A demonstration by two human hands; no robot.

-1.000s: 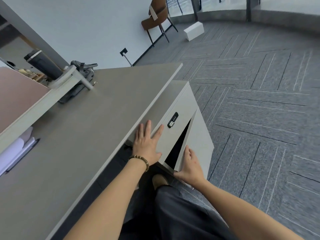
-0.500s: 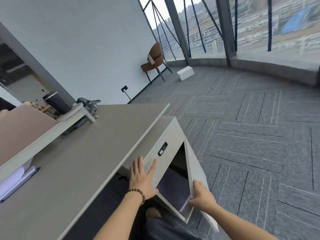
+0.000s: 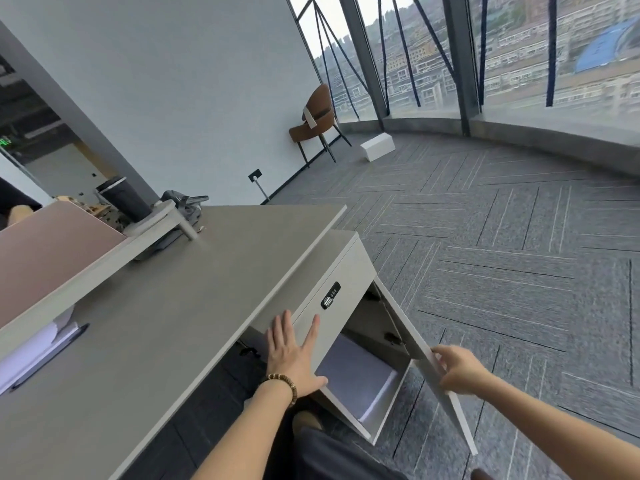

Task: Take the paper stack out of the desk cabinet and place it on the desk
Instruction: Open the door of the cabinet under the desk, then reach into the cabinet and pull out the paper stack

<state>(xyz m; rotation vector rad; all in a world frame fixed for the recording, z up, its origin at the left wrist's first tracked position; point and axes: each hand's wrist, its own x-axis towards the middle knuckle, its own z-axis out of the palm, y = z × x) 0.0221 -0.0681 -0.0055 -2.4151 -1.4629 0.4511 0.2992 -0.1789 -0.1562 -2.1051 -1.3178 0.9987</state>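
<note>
Door [image 3: 440, 372] had swung wider from cabinet [image 3: 332, 282], exposing paper stack [image 3: 356, 375]; right hand [image 3: 457, 370] pinched its edge, left hand [image 3: 294, 351] spread flat; keypad digits unreadable.

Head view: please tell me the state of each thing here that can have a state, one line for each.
cabinet door: swung wide open
paper stack: lying flat inside the cabinet, not yet taken
combination lock: on the closed upper panel
left hand: flat on the cabinet front, holding nothing
right hand: gripping the door's edge
desk: paper stack not on it yet
</note>
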